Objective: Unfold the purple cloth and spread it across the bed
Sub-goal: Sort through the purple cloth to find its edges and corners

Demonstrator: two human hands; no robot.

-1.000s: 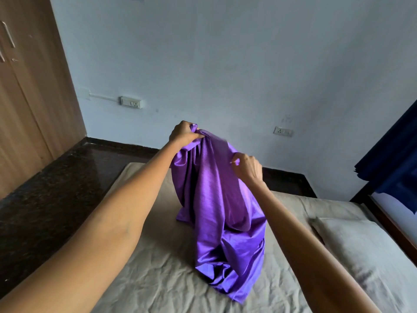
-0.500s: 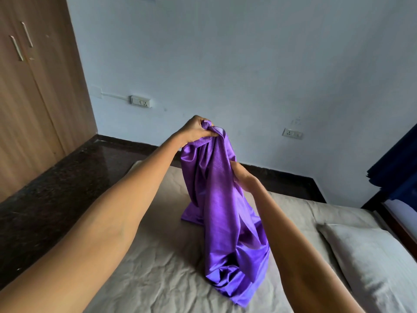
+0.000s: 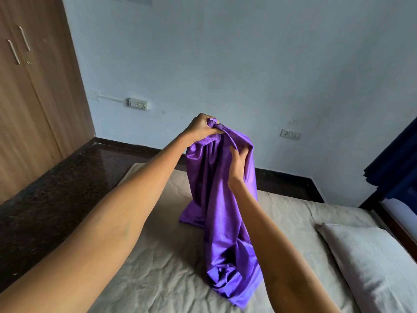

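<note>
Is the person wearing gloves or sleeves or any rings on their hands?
No. The left hand and right hand are bare, with no gloves. Both forearms are uncovered, so no sleeves show. No watch or bracelet shows; I see no rings on the visible fingers.

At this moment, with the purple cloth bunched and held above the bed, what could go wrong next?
1. The left hand pinches only a small bunch of the purple cloth; it could slip free.
2. The lower end lies crumpled on the bed, so folds may tangle when spread.
3. A wide fling could land over the pillow.
</note>
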